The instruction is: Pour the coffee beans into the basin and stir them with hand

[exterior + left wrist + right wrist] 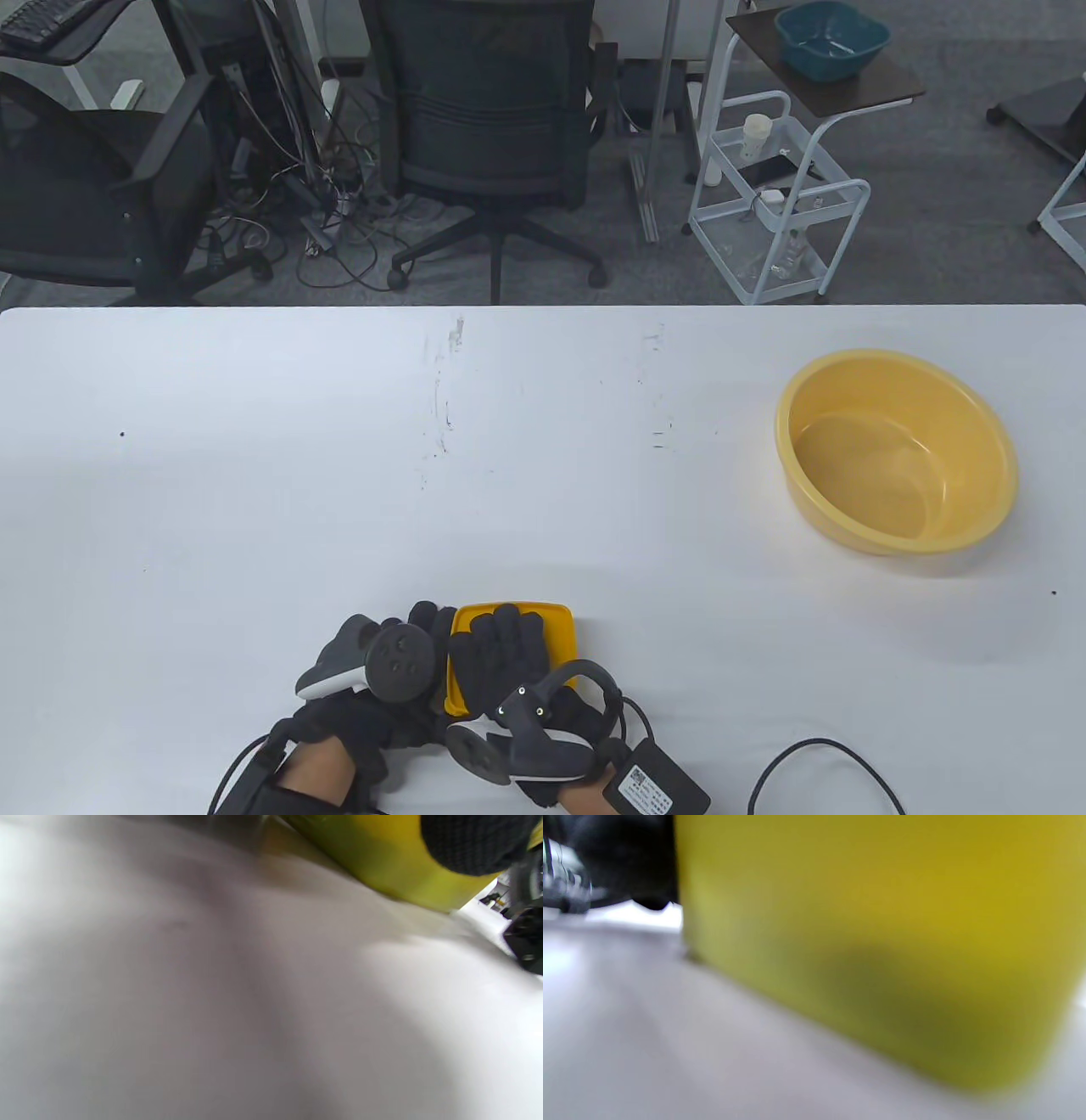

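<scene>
A yellow lidded container point(556, 632) stands near the table's front edge, a little left of centre. Its contents are hidden by the lid. My right hand point(501, 637) lies over the lid, fingers curled on top and the thumb at the lid's left edge. My left hand point(428, 620) grips the container's left side. The left wrist view shows a black fingertip point(466, 844) against the yellow container point(382, 866). In the blurred right wrist view the yellow container point(882, 942) fills most of the frame. The empty yellow basin point(1001, 475) sits far off at the right of the table.
The white table point(339, 475) stretches wide between the container and the basin. A black cable point(814, 764) loops at the front edge, right of my right wrist. Office chairs and a white cart stand beyond the table's far edge.
</scene>
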Demonstrator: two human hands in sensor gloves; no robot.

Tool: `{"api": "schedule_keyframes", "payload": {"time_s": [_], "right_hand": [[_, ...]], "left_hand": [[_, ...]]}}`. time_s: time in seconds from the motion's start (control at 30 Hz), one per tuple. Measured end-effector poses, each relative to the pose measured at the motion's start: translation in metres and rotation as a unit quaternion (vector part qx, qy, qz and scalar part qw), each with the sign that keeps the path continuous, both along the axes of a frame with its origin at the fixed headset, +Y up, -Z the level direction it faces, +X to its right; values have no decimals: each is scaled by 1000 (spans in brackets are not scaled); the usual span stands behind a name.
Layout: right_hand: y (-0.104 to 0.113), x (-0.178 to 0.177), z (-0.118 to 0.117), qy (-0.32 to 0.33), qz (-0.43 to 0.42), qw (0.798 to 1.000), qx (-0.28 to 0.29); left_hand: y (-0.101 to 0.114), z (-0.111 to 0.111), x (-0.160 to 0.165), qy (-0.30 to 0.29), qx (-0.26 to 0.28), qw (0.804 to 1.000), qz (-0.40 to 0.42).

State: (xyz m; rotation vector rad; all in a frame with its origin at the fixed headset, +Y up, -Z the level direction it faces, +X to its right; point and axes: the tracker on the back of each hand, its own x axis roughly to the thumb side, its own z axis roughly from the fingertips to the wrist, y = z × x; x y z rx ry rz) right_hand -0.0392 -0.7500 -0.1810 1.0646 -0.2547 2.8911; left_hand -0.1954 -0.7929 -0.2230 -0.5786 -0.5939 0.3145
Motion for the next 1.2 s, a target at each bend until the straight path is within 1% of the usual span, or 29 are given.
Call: {"api": "schedule_keyframes", "payload": {"time_s": [0.03,0.17,0.23,0.27,0.33,0.37,0.43,0.57,0.63,0.73,0.8,0.87,0.9,0.97,1.0,1.03,1.07,1.1,1.13,1.17,1.2], "right_hand": [[-1,3,-2,3,-18,1000,-23],[1,8,-4,-2,-39,999,-36],[1,11,-6,-3,-72,996,-54],[1,12,-7,-5,-87,994,-63],[2,15,-8,-4,-109,991,-74],[3,17,-10,-6,-127,989,-80],[3,20,-12,-6,-153,983,-99],[4,23,-13,-5,-161,982,-101],[8,26,-12,-7,-178,979,-103],[15,36,-13,-3,-230,966,-121],[18,39,-10,3,-208,973,-100],[23,43,-3,1,-176,983,-46],[26,44,0,1,-168,985,-30],[36,48,8,-12,-136,990,32],[41,51,11,-18,-112,991,73],[45,53,14,-19,-94,990,102],[49,54,18,-14,-75,988,133],[52,55,22,-6,-62,986,154],[54,55,25,3,-56,985,166],[56,54,29,20,-53,982,180],[57,54,33,37,-56,979,191]], "left_hand": [[0,0,0,-2,-1,1000,-1],[1,-2,-3,-3,-11,1000,13],[2,-3,-6,-8,-24,999,30],[3,-3,-8,-10,-35,998,45],[3,-5,-14,-10,-75,992,100],[2,-6,-18,4,-92,986,137],[1,-7,-20,15,-112,982,150],[1,-5,-15,11,-102,987,123],[1,-3,-13,16,-99,987,123],[1,-3,-13,16,-100,987,125],[2,-2,-12,17,-98,988,120],[7,-1,-10,21,-73,991,111],[10,0,-10,24,-62,992,110],[22,3,-11,38,-15,991,128],[31,6,-12,53,29,988,145],[38,9,-13,68,74,983,152],[47,14,-12,78,136,976,148],[56,21,-10,79,212,967,119],[61,25,-9,73,245,962,92],[67,32,-5,64,292,953,52],[72,37,-3,64,327,942,35]]}}
